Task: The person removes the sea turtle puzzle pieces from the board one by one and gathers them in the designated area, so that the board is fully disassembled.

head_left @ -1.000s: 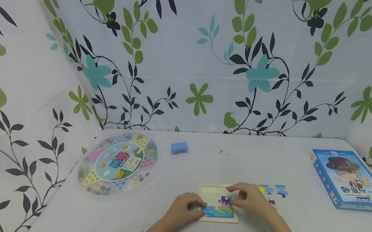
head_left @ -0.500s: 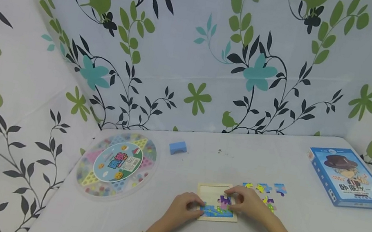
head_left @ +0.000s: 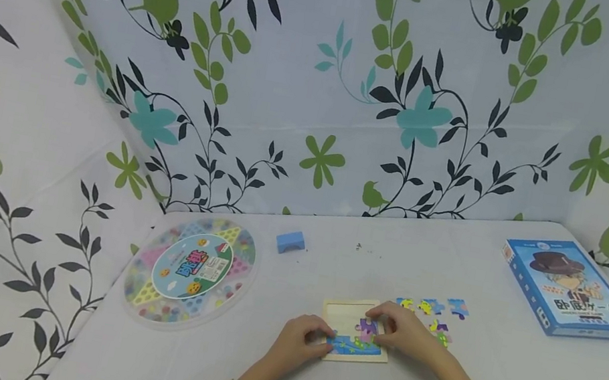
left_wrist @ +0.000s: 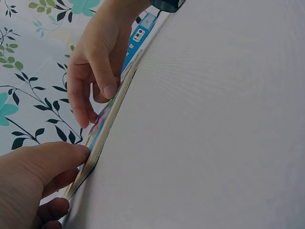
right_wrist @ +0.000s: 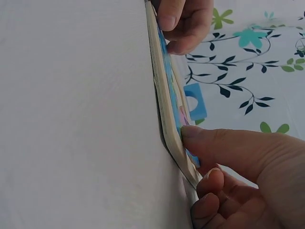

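A small wooden jigsaw puzzle tray (head_left: 355, 361) lies on the white table, its lower part filled with blue and green pieces and bare wood showing above. At its left edge my left hand (head_left: 294, 346) grips the tray, thumb (left_wrist: 78, 151) on top. A purple-pink puzzle piece (head_left: 367, 328) sits in the right part of the tray. My right hand (head_left: 408, 332) pinches at this piece, index finger above it and thumb (right_wrist: 193, 135) near the right rim. Its other fingers curl beside the tray. Several loose puzzle pieces (head_left: 432, 307) lie just behind the right hand.
A round clear-lidded game board (head_left: 192, 265) lies at the left. A blue arched block (head_left: 290, 242) stands behind the tray, and a blue game box (head_left: 574, 292) rests at the back right. Patterned cloth (head_left: 272, 96) walls the table's back and sides.
The right hand has shifted slightly left, uncovering more of the loose pieces. The purple piece looks lighter under the fingers. The left hand keeps its place on the tray; the whole view has drifted slightly.
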The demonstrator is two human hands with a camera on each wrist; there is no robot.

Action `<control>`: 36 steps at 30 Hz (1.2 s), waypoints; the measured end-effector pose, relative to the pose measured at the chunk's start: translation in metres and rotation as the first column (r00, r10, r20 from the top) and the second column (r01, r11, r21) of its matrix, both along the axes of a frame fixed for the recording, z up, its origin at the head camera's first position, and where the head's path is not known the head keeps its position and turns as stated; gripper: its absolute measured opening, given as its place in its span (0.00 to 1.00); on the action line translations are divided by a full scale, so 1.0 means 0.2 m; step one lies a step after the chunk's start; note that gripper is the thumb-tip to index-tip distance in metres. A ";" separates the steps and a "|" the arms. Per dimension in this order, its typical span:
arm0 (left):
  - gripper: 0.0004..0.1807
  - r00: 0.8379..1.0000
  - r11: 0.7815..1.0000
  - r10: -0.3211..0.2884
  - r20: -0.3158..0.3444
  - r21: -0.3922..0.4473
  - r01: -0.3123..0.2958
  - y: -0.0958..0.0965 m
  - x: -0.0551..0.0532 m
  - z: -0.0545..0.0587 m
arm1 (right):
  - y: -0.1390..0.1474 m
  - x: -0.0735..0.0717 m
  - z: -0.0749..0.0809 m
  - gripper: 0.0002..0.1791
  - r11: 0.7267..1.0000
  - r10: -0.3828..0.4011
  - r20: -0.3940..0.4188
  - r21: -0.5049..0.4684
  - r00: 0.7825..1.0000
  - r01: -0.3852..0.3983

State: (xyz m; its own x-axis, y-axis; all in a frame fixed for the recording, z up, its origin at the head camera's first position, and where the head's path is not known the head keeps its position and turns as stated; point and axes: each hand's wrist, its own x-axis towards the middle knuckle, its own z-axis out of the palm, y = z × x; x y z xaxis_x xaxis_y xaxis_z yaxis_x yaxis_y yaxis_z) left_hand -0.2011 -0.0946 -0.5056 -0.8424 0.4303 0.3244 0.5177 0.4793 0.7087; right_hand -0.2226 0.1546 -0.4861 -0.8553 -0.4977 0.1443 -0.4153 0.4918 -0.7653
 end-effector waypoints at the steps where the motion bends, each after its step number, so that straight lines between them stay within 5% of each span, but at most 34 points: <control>1: 0.07 1.000 1.000 0.001 0.000 0.000 -0.001 0.00 0.00 0.00 | 0.00 0.00 0.00 0.18 1.000 0.002 0.000 0.001 1.000 -0.002; 36: 0.07 1.000 1.000 0.002 0.025 -0.018 -0.001 0.00 0.00 0.02 | 0.00 0.00 0.02 0.19 1.000 0.011 0.008 0.016 1.000 -0.011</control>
